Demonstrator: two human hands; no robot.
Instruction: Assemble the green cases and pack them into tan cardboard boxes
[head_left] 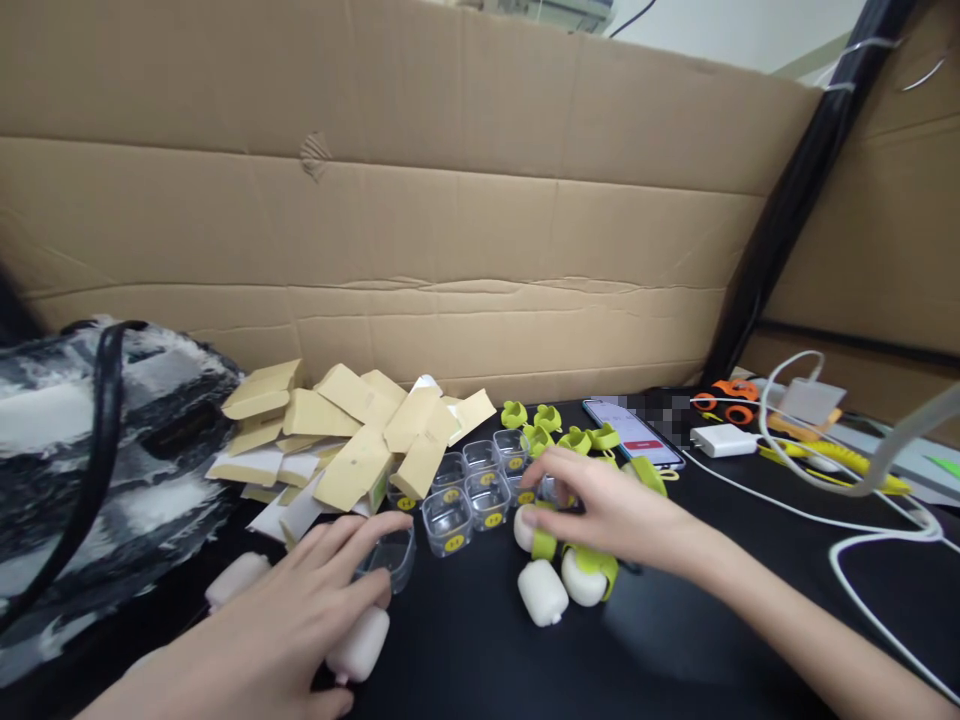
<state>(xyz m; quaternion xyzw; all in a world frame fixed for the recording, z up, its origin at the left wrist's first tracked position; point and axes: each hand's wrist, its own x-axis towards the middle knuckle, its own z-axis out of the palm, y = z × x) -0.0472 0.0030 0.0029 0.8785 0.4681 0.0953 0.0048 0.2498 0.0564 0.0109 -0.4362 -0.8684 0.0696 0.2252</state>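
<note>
My left hand [300,610] lies low on the black table [675,640], fingers stretched toward a clear plastic cup [390,553] that its fingertips touch. A cream oval piece [360,645] sits under that hand. My right hand [600,505] reaches in from the right, its fingers curled over a clear cup and a green-and-cream piece [541,530]. More cream pieces [541,592] with a green band [592,572] lie just below it. Several clear cups with yellow stickers [480,480] stand between my hands.
A heap of small tan cardboard boxes [352,440] lies at the left behind the cups. A black-and-white bag [90,450] fills the far left. Green rings [555,430], a phone [634,432], a white charger [724,440] and cables [847,480] lie at the right. Cardboard walls [450,200] stand behind.
</note>
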